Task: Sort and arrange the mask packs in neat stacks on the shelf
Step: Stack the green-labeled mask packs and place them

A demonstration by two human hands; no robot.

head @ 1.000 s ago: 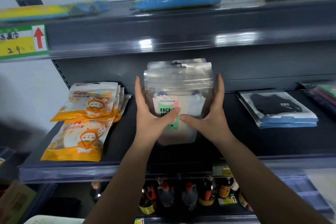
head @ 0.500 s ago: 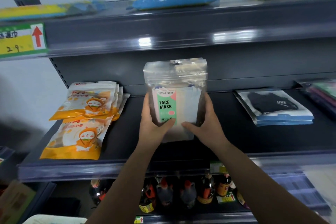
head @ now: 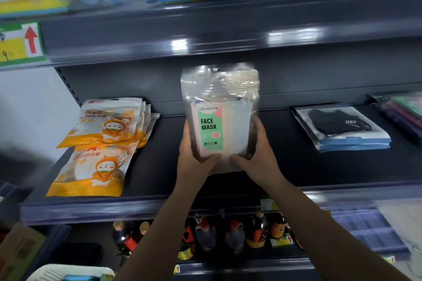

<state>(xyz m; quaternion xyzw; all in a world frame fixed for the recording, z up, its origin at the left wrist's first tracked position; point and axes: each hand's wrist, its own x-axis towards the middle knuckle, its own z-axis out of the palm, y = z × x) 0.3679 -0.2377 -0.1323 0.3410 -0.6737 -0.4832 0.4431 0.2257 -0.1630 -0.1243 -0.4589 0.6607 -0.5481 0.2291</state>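
Clear face mask packs, several together, held upright above the middle of the shelf, between the orange packs on the left and the black mask packs on the right. Left hand and right hand curled around the lower side edges, thumbs in front: a grip from both sides, probably to square the edges before laying down. Held vertical, likely so the packs align by their own weight. Free place for this stack just under it.
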